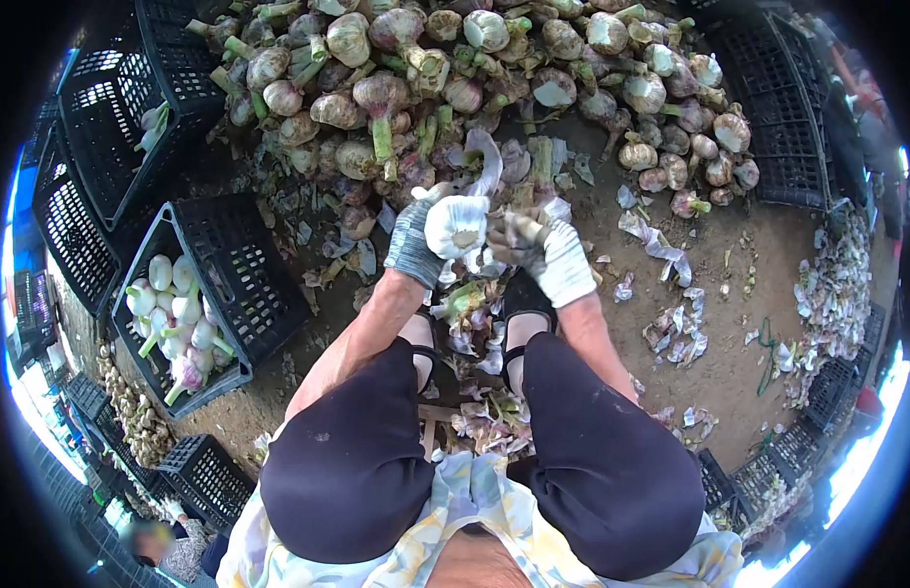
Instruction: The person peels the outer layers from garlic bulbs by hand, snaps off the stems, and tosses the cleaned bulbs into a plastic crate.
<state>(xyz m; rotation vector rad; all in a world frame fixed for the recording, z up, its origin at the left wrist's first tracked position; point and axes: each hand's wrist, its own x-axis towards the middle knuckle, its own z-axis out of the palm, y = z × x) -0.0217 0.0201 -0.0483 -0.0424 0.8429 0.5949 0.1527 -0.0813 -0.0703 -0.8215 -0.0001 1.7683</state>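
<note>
Both of my hands wear knitted gloves and meet in front of my knees. My left hand, in a grey-striped glove, is closed around a white, cleaned garlic bulb with its root end facing me. Against the bulb's right side is my right hand, in a white glove with soiled fingers. Those fingers are curled and slightly blurred, and whether they pinch anything is hidden. A pale strip of skin rises just above the bulb. Beyond my hands lies a large heap of unpeeled garlic.
A black crate with pale peeled bulbs stands at left, below stacked crates. Another crate is at the upper right. Peeled skins litter the ground. A person is at the lower left.
</note>
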